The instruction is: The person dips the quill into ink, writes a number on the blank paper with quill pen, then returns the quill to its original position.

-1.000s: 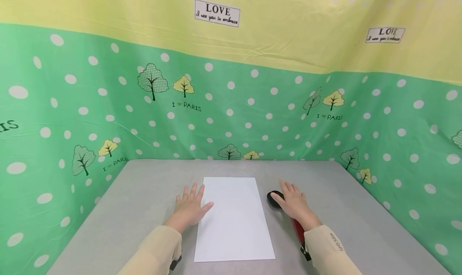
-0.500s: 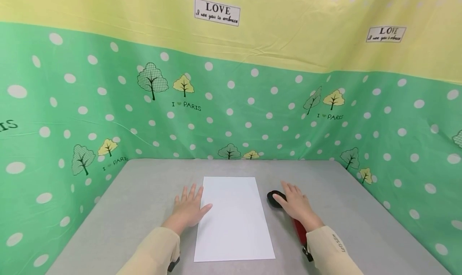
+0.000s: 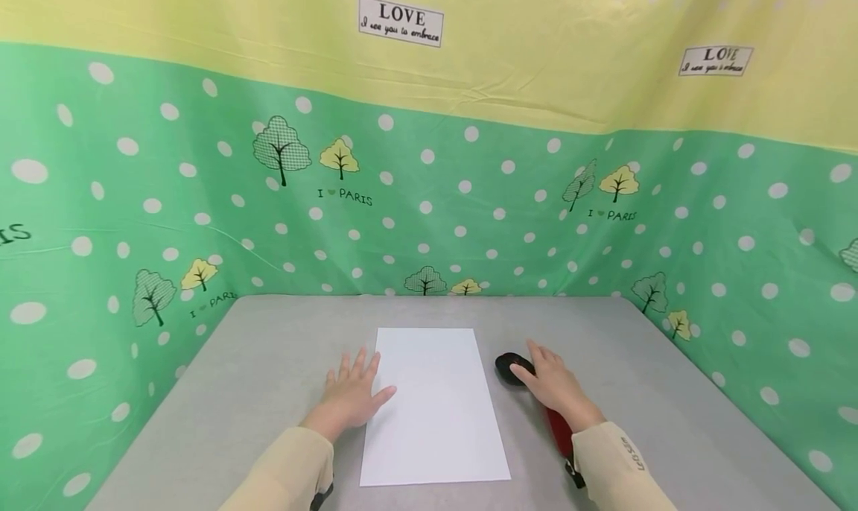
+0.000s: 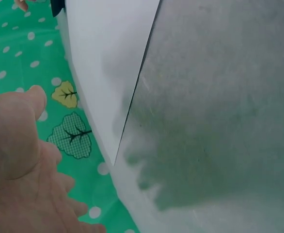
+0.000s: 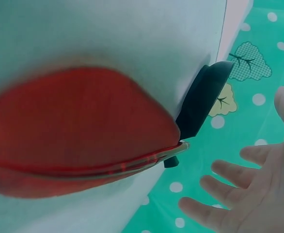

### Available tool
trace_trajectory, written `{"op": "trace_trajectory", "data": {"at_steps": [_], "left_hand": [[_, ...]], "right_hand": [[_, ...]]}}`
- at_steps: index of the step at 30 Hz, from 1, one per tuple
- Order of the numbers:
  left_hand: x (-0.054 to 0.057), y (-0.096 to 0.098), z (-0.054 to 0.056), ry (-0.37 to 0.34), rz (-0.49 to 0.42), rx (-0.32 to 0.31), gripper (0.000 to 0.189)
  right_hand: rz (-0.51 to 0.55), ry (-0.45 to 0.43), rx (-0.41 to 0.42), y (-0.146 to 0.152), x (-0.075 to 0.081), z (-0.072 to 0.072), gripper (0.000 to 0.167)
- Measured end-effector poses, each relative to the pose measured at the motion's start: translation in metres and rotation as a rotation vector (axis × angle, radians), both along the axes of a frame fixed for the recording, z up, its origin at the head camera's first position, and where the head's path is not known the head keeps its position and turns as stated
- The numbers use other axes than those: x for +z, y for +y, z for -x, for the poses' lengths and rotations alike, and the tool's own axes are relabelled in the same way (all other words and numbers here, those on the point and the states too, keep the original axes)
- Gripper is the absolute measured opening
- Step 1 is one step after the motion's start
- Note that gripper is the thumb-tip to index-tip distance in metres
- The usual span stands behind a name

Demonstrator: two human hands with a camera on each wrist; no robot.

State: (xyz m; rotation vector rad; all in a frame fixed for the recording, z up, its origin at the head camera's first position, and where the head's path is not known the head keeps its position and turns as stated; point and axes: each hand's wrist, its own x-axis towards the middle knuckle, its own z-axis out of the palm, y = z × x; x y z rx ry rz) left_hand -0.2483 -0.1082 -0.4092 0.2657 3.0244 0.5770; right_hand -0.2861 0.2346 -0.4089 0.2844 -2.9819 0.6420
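A plain white sheet of paper (image 3: 434, 407) lies lengthwise on the grey table. My left hand (image 3: 348, 395), fingers spread and palm down, overlaps its left edge; the left wrist view shows that hand (image 4: 16, 165) raised over the surface with its shadow below. To the right of the sheet lies a long red object with a black rounded head (image 3: 509, 369), a red body (image 3: 558, 430) and a black near end. My right hand (image 3: 556, 388) is over it, partly hiding it. In the right wrist view the right hand's fingers (image 5: 229, 189) stay apart from the red body (image 5: 84, 126), holding nothing.
The grey table (image 3: 281, 340) reaches back to a green and yellow curtain (image 3: 429, 198) with dots and trees, which also closes off both sides. Cream sleeves (image 3: 620, 466) cover both forearms, and a dark strap (image 3: 322, 496) shows under the left cuff.
My right hand has drifted slightly right and toward me, uncovering more of the black head. The left hand has shifted only a little. The paper and the red object lie where they were.
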Motion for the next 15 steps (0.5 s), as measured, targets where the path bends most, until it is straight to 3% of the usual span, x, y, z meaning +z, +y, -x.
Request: {"op": "trace_trajectory", "data": {"at_steps": [15], "left_hand": [[-0.0047, 0.0022, -0.0093, -0.047, -0.004, -0.066, 0.067]], "right_hand": [[0.004, -0.04, -0.024, 0.0067, -0.0024, -0.0044, 0.074]]}}
